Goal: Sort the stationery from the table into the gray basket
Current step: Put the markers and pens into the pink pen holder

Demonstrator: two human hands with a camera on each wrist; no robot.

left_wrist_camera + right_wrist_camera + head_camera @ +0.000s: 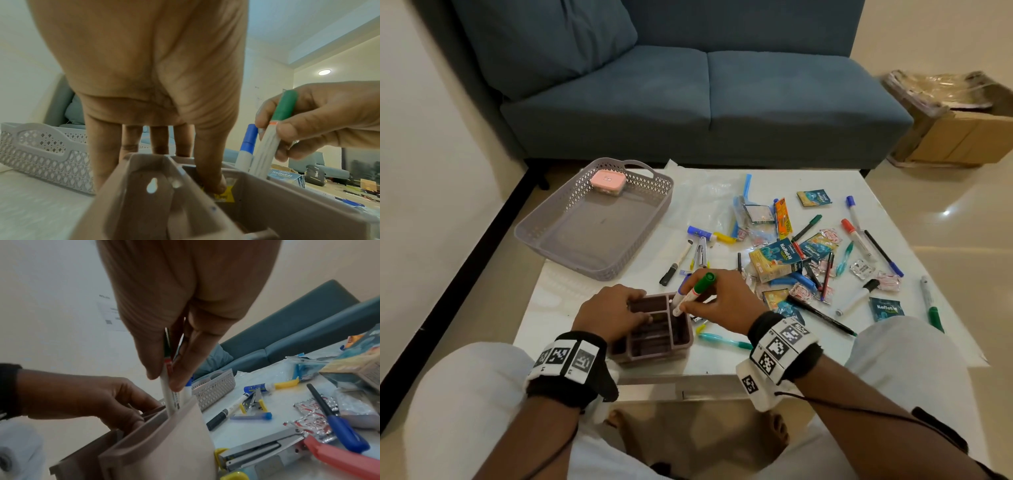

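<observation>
A brown compartment organizer [681, 342] [144, 186] [174, 443] stands at the table's near edge. My left hand [613, 308] [160, 146] [92, 399] grips its far rim, fingers outside and thumb inside a compartment. My right hand [719, 301] [170, 373] pinches a green-capped white marker [693, 293] [284, 105] [166, 395], tilted, its lower end inside the organizer's right compartment. A blue-capped marker [684, 286] [247, 144] stands in that same compartment. The gray lattice basket [544, 236] [47, 155] [213, 386] sits at the table's back left.
A pink box [607, 180] lies in the basket. Pens, markers, sachets, a medicine box [777, 260] and a stapler [259, 452] are strewn over the table's right half. A blue sofa [688, 102] stands behind and a cardboard box [959, 130] sits on the floor at right.
</observation>
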